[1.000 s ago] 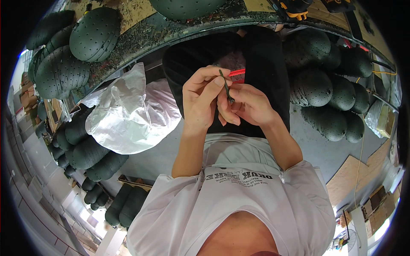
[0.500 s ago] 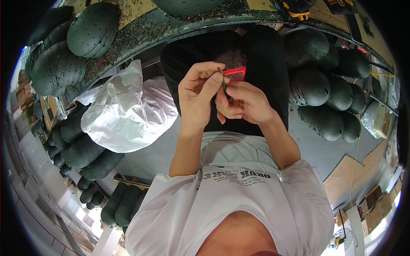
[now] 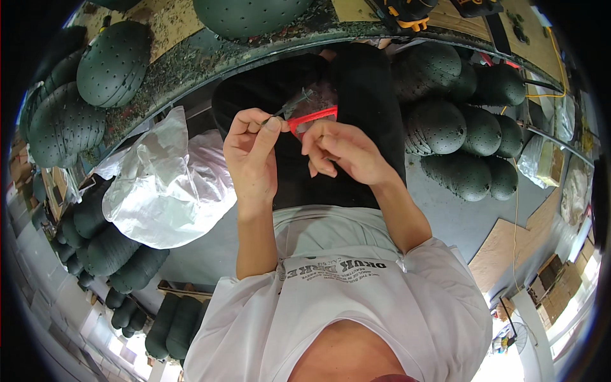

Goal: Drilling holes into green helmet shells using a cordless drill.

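My left hand (image 3: 253, 156) is raised over my lap, thumb and fingers pinched on a thin dark green strip (image 3: 280, 114). Only a short part of the strip shows past the fingertips; what it is made of I cannot tell. A little to the right, my right hand (image 3: 347, 151) is apart from it, fingers loosely bent and separated, with nothing visible in them. Beyond the hands, between my dark-trousered legs, lies a red-edged object (image 3: 313, 116), partly hidden, with a clear or greyish part behind it.
A workbench (image 3: 172, 79) strewn with dark green scraps curves across the far side, bearing perforated dark green domed pieces (image 3: 114, 63) and a black-and-yellow tool (image 3: 410, 14). A white sack (image 3: 168, 191) stands left. Stacked dark green pieces (image 3: 436, 127) lie right, beside a yellow cord (image 3: 517, 223).
My hands have separated: the right has let go of the strip and drawn away, while the left keeps it pinched. The whole view has shifted slightly.
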Motion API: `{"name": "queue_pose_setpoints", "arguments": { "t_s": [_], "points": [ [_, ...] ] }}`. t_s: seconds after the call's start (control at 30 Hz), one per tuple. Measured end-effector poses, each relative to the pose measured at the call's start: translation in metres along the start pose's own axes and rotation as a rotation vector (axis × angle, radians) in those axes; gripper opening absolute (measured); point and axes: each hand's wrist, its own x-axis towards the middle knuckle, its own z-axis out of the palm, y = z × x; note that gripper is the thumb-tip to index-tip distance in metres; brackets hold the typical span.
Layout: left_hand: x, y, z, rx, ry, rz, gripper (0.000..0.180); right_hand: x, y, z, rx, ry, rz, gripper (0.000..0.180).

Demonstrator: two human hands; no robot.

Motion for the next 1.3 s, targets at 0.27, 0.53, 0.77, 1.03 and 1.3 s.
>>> {"name": "queue_pose_setpoints", "arguments": {
  "t_s": [0.27, 0.53, 0.77, 1.03, 1.3],
  "points": [
    [-0.004, 0.001, -0.004, -0.012, -0.049, -0.043, 0.011, 0.001, -0.005, -0.001, -0.08, 0.059, -0.056, 0.031],
    [-0.003, 0.005, -0.015, 0.046, -0.17, -0.12, 0.012, 0.001, -0.008, -0.004, -0.098, 0.165, -0.069, 0.036],
    [-0.003, 0.008, -0.02, 0.084, -0.206, -0.123, 0.01, 0.003, -0.006, -0.001, -0.193, 0.129, -0.092, 0.036],
    [0.003, 0.016, -0.01, 0.142, -0.237, -0.01, 0.01, 0.004, 0.002, 0.004, -0.075, 0.131, -0.18, 0.037],
    [0.005, 0.026, -0.024, 0.312, -0.293, 0.04, 0.011, 0.006, 0.007, -0.001, -0.1, 0.064, -0.196, 0.037]
  ]
}}
